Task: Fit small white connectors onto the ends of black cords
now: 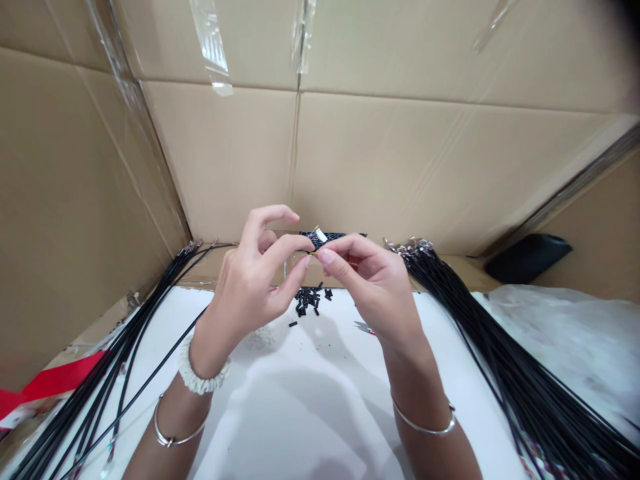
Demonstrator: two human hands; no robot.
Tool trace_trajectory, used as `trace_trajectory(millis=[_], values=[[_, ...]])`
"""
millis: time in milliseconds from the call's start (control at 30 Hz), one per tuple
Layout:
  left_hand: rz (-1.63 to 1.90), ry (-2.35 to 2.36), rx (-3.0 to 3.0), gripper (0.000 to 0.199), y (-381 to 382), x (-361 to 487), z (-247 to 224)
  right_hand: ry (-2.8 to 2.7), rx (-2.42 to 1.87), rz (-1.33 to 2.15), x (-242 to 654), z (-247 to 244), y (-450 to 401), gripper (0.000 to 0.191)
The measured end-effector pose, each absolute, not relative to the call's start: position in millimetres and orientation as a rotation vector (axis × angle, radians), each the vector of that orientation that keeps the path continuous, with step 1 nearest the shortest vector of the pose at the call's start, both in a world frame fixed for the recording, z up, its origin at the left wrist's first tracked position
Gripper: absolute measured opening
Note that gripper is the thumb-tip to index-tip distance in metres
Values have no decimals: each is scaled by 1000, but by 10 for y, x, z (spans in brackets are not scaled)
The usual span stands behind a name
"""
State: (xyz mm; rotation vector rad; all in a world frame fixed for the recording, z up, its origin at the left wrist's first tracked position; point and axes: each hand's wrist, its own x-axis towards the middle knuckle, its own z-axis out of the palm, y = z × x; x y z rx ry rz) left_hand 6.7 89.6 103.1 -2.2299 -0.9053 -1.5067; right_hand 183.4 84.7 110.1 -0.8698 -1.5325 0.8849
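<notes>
My left hand (253, 273) pinches something dark and thin between thumb and forefinger, apparently the end of a black cable, with the other fingers raised. One black cable (165, 358) runs up from the lower left behind that wrist. My right hand (367, 277) is closed in a pinch on fine coloured wires (314, 253), a bit of yellow-orange showing between the two hands. Just above the fingertips a small white connector (321, 235) with thin wires sticks up. Below the hands, several short black tube pieces (307, 301) lie in a loose pile on the white table (310, 400).
Bundles of black cables lie on the left (120, 347) and the right (485, 340), their ends carrying coloured wires. Small scissors (365, 328) lie partly under my right wrist. Cardboard walls (380, 160) enclose the table. Clear plastic (560, 333) and a black object (527, 258) sit at right.
</notes>
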Motion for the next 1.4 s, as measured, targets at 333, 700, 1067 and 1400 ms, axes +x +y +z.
trace_trajectory(millis=[333, 700, 1067, 1400], values=[[-1495, -841, -2305, 6, 892, 53, 1046, -1511, -805, 983, 1894, 1100, 899, 23], [-1352, -847, -2280, 4, 937, 17, 1027, -1663, -1054, 503, 1855, 1115, 784, 24], [-1451, -882, -2362, 3, 868, -46, 1071, -1553, -841, 1189, 1929, 1148, 917, 24], [-1442, -891, -2332, 1, 849, -45, 1113, -1454, -765, 1502, 1904, 1114, 1021, 24]])
